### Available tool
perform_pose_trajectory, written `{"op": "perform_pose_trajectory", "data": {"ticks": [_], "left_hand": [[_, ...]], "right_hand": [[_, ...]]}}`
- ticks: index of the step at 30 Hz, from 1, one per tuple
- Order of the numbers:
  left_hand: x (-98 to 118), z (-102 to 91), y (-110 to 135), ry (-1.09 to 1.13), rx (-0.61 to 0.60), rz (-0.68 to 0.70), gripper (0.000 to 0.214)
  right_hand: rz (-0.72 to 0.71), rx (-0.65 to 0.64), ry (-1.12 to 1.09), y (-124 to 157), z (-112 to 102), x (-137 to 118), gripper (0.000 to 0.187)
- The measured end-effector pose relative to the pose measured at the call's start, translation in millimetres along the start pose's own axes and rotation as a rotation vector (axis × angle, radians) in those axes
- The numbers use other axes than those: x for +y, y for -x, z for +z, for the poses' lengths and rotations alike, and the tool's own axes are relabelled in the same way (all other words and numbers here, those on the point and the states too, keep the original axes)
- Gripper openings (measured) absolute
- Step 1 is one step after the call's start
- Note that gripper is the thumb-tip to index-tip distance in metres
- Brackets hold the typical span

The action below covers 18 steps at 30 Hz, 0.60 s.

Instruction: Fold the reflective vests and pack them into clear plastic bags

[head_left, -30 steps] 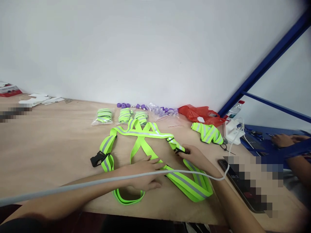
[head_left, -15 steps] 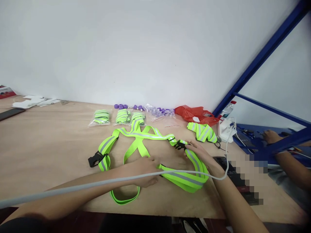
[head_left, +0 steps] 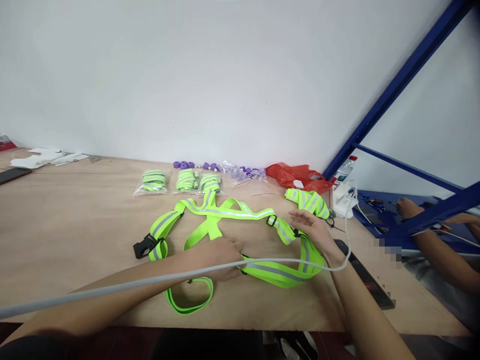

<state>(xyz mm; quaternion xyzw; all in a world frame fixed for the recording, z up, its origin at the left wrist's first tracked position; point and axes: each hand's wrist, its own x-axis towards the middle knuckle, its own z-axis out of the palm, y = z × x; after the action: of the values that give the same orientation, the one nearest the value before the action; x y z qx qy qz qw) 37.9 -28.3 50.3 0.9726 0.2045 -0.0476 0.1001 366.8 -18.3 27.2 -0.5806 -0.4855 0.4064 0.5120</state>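
A neon-green reflective harness [head_left: 240, 214] with grey stripes lies spread on the wooden table. My left hand [head_left: 223, 257] is closed around one of its lower straps, near a black slider; its fingertips are partly hidden. On the right, my right hand [head_left: 315, 231] has its fingers stretched out above the side strap [head_left: 283, 231], with a black fitting [head_left: 296, 233] beside the thumb. A black buckle [head_left: 145, 246] lies at the harness's left end. Below my left forearm, a loop of green strap [head_left: 187, 307] rests near the table edge.
Bagged reflective straps [head_left: 154, 181] stand at the back beside purple caps [head_left: 183, 165] and a red plastic bag [head_left: 300, 175]. A rolled strap [head_left: 309, 201] lies farther right. A white cable [head_left: 262, 261] crosses over my arms. Another person's hand [head_left: 408, 209] is beyond the blue frame.
My right hand has moved slightly right, and its fingers have straightened. The right strap now hangs lower and its black slider shows. My left hand has shifted a little left with its strap.
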Motion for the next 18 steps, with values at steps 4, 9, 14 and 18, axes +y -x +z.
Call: {"op": "perform_pose_trajectory", "data": {"ticks": [4,9,14,18], "left_hand": [[3.3,-10.0,0.5,-0.041,-0.04,0.005,0.018],[4.9,-13.3,0.7,-0.041,-0.052,-0.012,0.017],[5.1,-13.4,1.3,-0.045,-0.09,-0.007,0.019],[5.5,-14.3,2.7,-0.036,-0.077,0.003,0.02]], "right_hand": [[-0.351,-0.035,0.65,-2.8,6.7,-10.7,0.02],[-0.641,-0.122,1.172,23.5,43.4,-16.6,0.034],[-0.564,-0.356,0.658,43.5,39.8,-28.0,0.02],[-0.3,-0.181,0.55,22.2,7.4,-23.7,0.031]]}}
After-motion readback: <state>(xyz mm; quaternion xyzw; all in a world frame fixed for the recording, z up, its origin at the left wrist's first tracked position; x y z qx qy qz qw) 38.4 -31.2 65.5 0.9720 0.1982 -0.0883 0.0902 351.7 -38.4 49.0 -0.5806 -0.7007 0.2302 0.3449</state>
